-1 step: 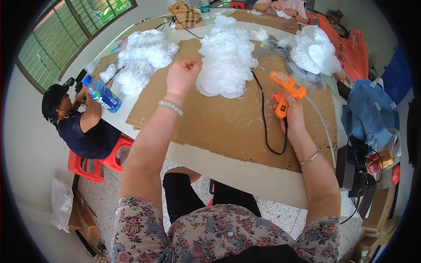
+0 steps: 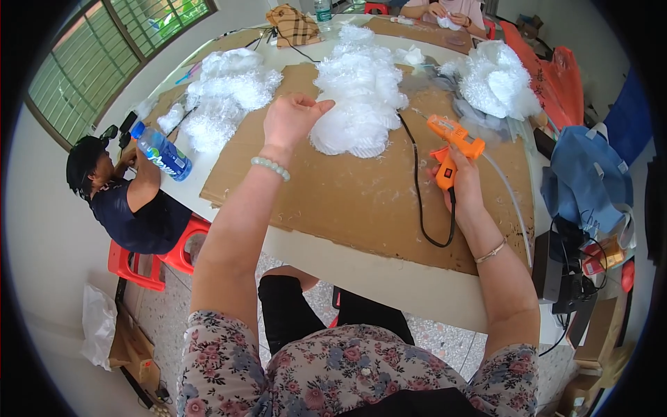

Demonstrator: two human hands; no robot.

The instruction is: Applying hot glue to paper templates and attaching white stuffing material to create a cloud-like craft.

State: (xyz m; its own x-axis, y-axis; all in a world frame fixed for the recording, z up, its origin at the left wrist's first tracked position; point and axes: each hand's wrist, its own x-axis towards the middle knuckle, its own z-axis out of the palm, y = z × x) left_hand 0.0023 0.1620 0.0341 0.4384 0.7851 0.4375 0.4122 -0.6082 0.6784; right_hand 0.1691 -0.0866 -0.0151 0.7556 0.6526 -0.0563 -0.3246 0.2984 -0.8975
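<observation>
My right hand [image 2: 462,177] is wrapped round the handle of an orange glue gun [image 2: 455,135], its nozzle pointing to the far left. A clear glue stick [image 2: 511,187] trails from the gun's back, and a black cord [image 2: 419,181] loops below it. Over the near left edge of a long, fluffy white mesh bundle [image 2: 358,90], my left hand [image 2: 295,121] is raised with fingers curled and thumb reaching right. Whatever its fingers may hold is too small or hidden to make out. Brown cardboard [image 2: 333,201] lies under the bundle.
More white fluffy bundles lie left [image 2: 236,87] and right [image 2: 493,80]. A blue-labelled bottle [image 2: 163,151] stands at the table's left edge, by a seated person [image 2: 139,201]. Another person's hands [image 2: 441,12] work at the far side. A blue bag [image 2: 590,174] sits at right.
My left hand has loosened from a tighter fist, and its thumb now stretches right toward the white bundle. My right hand and the glue gun have stayed in place.
</observation>
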